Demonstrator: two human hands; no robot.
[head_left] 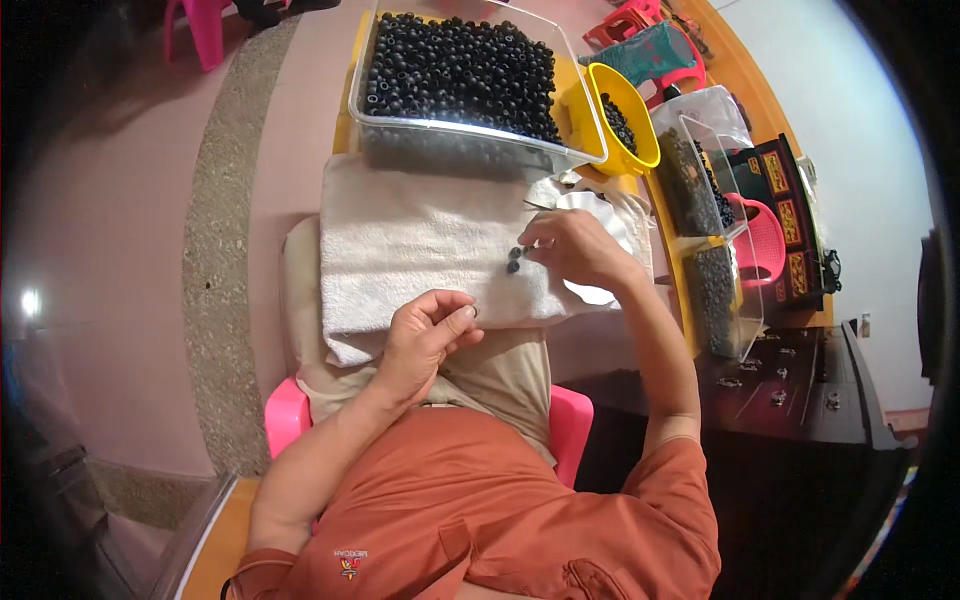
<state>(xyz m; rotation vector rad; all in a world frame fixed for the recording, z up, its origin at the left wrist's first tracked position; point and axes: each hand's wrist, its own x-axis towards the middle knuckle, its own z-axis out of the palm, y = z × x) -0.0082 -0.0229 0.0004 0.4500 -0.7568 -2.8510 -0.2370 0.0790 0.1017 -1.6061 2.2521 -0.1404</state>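
Head view shows the person seated on a pink chair point(285, 410) with a white towel point(410, 240) spread over the lap and a low surface ahead. A few black beads point(514, 259) lie on the towel, touching or just beside the fingertips of the right hand point(575, 248), whose fingers are drawn together over them as if pinching; whether a bead is actually between them cannot be told. The left hand point(425, 335) sits nearer the body, below and to the left of the beads, thumb and forefinger pressed together on something too small to make out. So the loose beads lie forward and to the right of the left hand, and the right hand is plainly the nearer one. Beyond the towel stands a clear plastic bin point(372, 95) heaped with black beads, a yellow bowl point(640, 120) with more beads just to its right, and further clear containers point(725, 290) along the right side.
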